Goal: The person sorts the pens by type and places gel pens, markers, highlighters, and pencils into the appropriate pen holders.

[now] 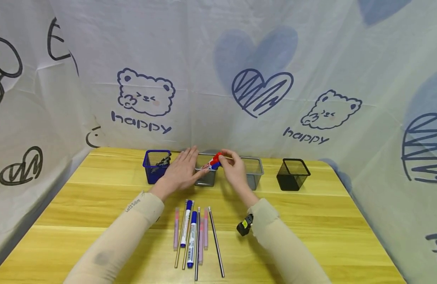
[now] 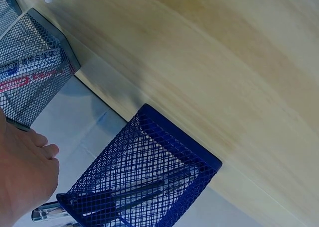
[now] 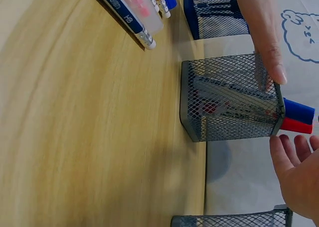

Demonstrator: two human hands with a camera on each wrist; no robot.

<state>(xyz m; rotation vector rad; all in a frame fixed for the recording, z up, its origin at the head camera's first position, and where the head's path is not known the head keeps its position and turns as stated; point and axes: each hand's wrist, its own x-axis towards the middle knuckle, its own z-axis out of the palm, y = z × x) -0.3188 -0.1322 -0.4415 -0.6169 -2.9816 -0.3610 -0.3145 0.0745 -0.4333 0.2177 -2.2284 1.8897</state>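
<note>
As the curved fingers of the right hand (image 1: 234,167) reach a red-capped marker (image 1: 213,159) and a blue-capped marker (image 1: 215,165), whether pinching them cannot be told, both sit in a grey mesh pen holder (image 1: 205,182) on the bench (image 1: 303,221). The left hand (image 1: 181,169), fingers straight, touches its rim. Likely light, stiff and slick, the markers should hold best by their protruding caps (image 3: 300,111).

Showing red and blue on caps (image 3: 299,112), mesh on the cups (image 1: 205,181): grey twice, blue once, black once. Displaying blue and white on loose markers (image 1: 192,239), pink on highlighters (image 1: 205,234), yellow grain on the bench (image 1: 292,236), blue-lined bears (image 1: 146,94) and hearts (image 1: 248,90) on white cloth (image 1: 200,59).
</note>
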